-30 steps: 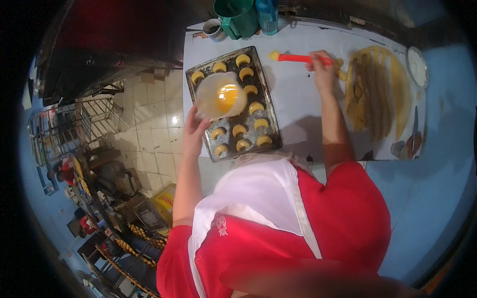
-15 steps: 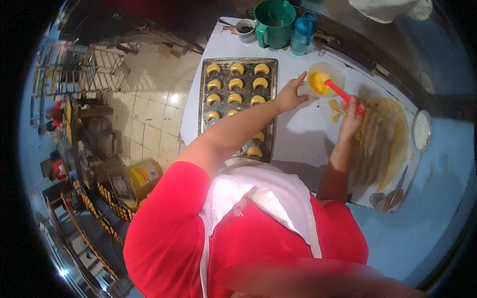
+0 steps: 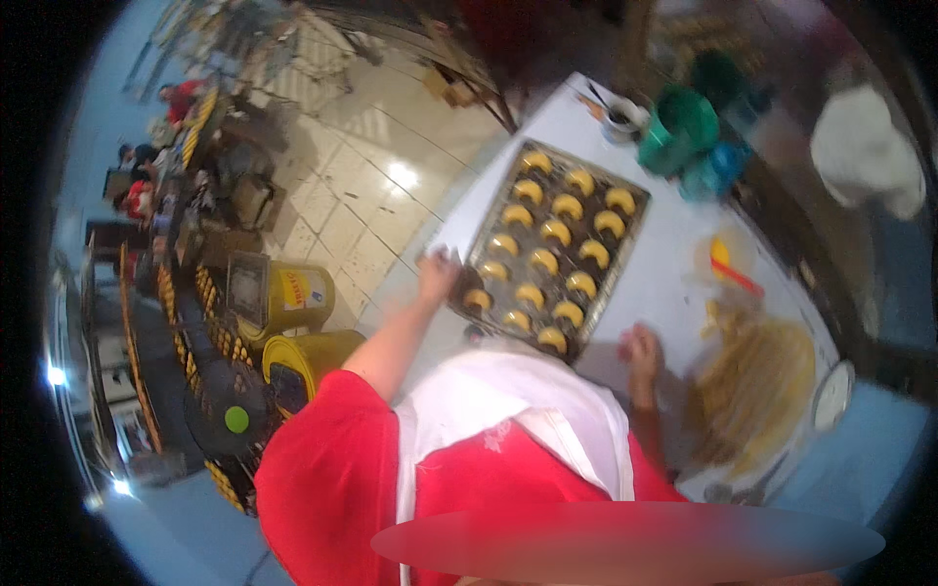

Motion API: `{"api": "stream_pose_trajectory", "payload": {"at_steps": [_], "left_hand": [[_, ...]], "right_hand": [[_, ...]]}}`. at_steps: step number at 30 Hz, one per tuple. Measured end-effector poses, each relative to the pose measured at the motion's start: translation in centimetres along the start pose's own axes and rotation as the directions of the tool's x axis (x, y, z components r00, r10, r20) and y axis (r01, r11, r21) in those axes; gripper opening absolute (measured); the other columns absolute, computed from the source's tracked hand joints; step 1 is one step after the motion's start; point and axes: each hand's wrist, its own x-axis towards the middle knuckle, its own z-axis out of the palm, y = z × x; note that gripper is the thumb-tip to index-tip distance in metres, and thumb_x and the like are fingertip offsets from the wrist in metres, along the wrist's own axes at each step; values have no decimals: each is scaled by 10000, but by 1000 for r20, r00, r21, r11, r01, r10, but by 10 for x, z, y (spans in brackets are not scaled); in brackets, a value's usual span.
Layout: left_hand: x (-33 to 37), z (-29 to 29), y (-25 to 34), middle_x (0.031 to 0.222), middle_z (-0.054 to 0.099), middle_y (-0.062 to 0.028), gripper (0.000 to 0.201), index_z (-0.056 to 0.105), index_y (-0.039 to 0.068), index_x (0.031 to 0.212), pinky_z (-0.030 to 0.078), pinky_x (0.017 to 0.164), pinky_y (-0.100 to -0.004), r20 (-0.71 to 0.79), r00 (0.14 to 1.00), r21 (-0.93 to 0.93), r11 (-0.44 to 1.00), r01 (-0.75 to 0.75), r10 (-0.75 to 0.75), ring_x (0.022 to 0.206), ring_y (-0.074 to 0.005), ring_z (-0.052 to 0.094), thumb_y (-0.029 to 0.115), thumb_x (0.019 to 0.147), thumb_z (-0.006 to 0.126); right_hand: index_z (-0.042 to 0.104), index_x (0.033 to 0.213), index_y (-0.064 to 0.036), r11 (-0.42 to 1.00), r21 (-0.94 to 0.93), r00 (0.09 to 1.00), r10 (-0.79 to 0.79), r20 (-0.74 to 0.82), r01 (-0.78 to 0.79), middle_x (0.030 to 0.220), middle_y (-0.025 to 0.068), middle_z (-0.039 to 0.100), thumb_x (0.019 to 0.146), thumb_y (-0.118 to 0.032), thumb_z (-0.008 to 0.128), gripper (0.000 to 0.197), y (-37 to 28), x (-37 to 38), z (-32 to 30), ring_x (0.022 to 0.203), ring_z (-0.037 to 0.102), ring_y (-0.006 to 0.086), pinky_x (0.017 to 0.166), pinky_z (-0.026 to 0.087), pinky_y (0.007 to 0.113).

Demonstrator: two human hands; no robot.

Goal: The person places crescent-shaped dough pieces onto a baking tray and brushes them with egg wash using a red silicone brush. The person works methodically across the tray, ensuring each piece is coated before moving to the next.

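A dark metal baking tray (image 3: 618, 288) lies on the white table, turned at a slant. Rows of yellow crescent-shaped pastries (image 3: 556, 232) sit on it, shiny on top. My left hand (image 3: 440, 273) is at the tray's left edge, its fingers smeared by motion, so I cannot tell whether it grips the rim. Beside the tray's near right side is my right hand (image 3: 640, 354), blurred, with loosely bent fingers and nothing visible in them. Farther right, a red-handled brush (image 3: 740, 280) rests in a pale bowl (image 3: 702, 256) of yellow liquid.
A flat sheet of dough (image 3: 752, 391) covers the table's right side, by a round white dish (image 3: 832, 396). At the back stand a green jug (image 3: 677, 129), a blue bottle (image 3: 718, 168) and a small cup (image 3: 621, 122). Yellow buckets (image 3: 303, 298) stand on the left.
My right hand has let go of the brush, now left in the bowl, and moved toward the tray. My left hand has left the bowl for the tray's left edge. The view has turned.
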Motion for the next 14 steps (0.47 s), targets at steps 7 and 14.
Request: {"api": "stream_pose_trajectory", "payload": {"at_steps": [7, 14], "left_hand": [[-32, 14, -60, 1194, 733, -214, 531, 672, 90, 1341, 543, 999, -511, 157, 969, 166, 962, -215, 190, 1135, -408, 686, 212, 826, 709], [-13, -33, -55, 1199, 729, -131, 525, 648, 41, 1289, 515, 1011, -406, 533, 845, -221, 972, 84, 48, 1146, -271, 673, 91, 779, 767]], "right_hand": [[667, 1265, -76, 954, -299, 997, 4, 81, 21, 889, -5, 643, 1003, -392, 660, 410, 39, -19, 93, 716, 611, 158, 614, 501, 321], [670, 1356, -84, 924, 156, 931, 323, 168, -349, 1170, 89, 794, 1033, -685, 444, 719, 31, -6, 108, 922, 777, 143, 722, 625, 282]]}}
